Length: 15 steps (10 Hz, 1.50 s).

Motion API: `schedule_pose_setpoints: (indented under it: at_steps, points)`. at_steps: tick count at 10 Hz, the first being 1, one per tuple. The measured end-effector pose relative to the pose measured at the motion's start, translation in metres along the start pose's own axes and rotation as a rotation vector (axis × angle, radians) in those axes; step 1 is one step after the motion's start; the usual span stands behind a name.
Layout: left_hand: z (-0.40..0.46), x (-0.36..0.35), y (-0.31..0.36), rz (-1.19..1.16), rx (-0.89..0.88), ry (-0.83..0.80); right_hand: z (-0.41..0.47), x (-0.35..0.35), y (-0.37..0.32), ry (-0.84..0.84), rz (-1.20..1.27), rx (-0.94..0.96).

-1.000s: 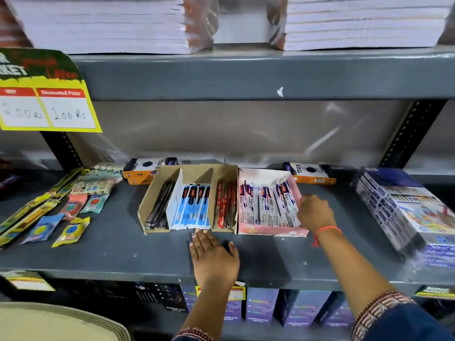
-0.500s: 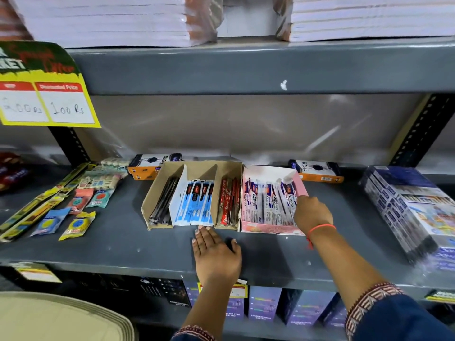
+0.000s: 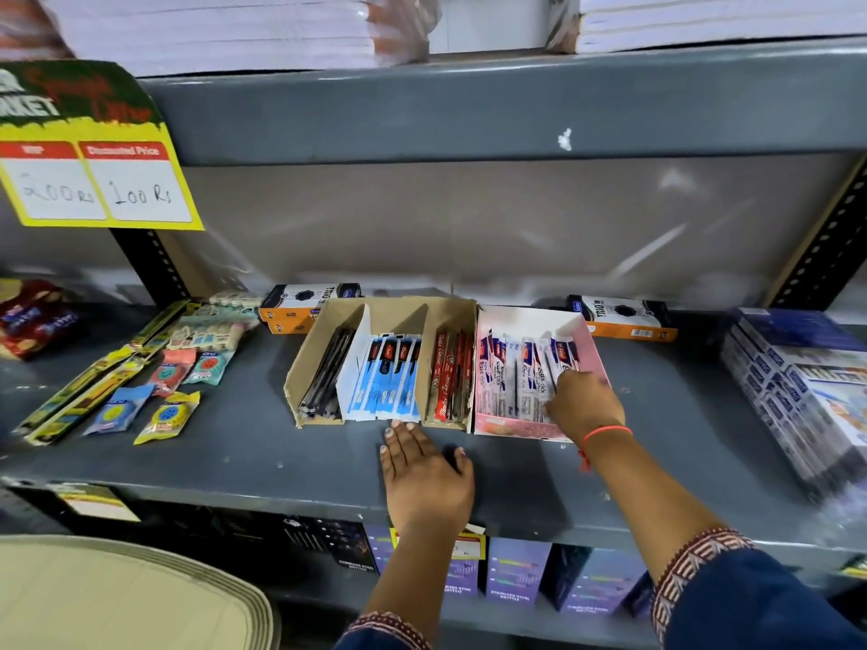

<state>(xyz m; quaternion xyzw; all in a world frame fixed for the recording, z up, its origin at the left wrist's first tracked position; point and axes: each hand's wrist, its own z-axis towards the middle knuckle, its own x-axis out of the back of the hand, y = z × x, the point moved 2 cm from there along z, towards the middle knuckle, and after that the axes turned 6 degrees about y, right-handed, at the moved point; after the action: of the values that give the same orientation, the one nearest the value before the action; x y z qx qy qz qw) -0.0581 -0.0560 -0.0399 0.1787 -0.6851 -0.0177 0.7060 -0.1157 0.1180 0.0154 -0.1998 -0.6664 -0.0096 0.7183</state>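
My left hand (image 3: 427, 476) lies flat on the grey shelf (image 3: 234, 452), fingers straight, fingertips at the front edge of a brown cardboard tray (image 3: 305, 368). That tray holds black pens (image 3: 326, 377), blue pen packets (image 3: 384, 377) and red pen packets (image 3: 450, 377). Right beside it is a pink display box (image 3: 511, 426) filled with white pen packets (image 3: 506, 377). My right hand (image 3: 584, 405) reaches into the right side of the pink box and sits on the packets. Its fingers are hidden behind the back of the hand.
Two orange boxes (image 3: 305, 307) (image 3: 624, 319) stand at the back. Wrapped blue boxes (image 3: 797, 382) are stacked at the right, and sachets (image 3: 164, 368) lie loose at the left. A yellow price sign (image 3: 94, 180) hangs from the upper shelf (image 3: 469, 100). A beige woven object (image 3: 117, 598) is at bottom left.
My right hand has moved left from the pink box's right edge onto the packets inside. My left hand stays flat in the same spot.
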Motion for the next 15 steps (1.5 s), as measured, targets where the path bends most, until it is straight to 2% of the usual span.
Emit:
schedule_pose_setpoints:
  at_steps: [3, 5, 8, 10, 12, 13, 15]
  points:
    - [0.000, -0.001, -0.001, -0.002, 0.003, -0.015, 0.001, 0.000, -0.001, 0.016, -0.034, 0.003]
    - [0.000, 0.000, 0.000, -0.007, -0.001, -0.008, 0.006, 0.009, 0.005, 0.051, 0.213, -0.094]
    - [0.000, 0.000, 0.000, -0.020, -0.003, 0.003, 0.037, -0.020, 0.021, -0.155, 0.531, -0.236]
    - [0.000, 0.000, 0.000, -0.017, 0.001, -0.018, 0.030, -0.011, 0.016, -0.128, 0.378, -0.177]
    - [0.000, 0.000, -0.001, -0.022, 0.006, -0.024, 0.023, -0.005, 0.004, -0.017, 0.197, -0.094]
    - [0.000, 0.001, -0.001, -0.028, 0.001, -0.019, 0.024, -0.005, -0.009, -0.020, 0.114, -0.016]
    - [0.000, -0.001, -0.001, -0.025, -0.012, -0.006, 0.018, -0.021, -0.036, -0.152, 0.133, 0.086]
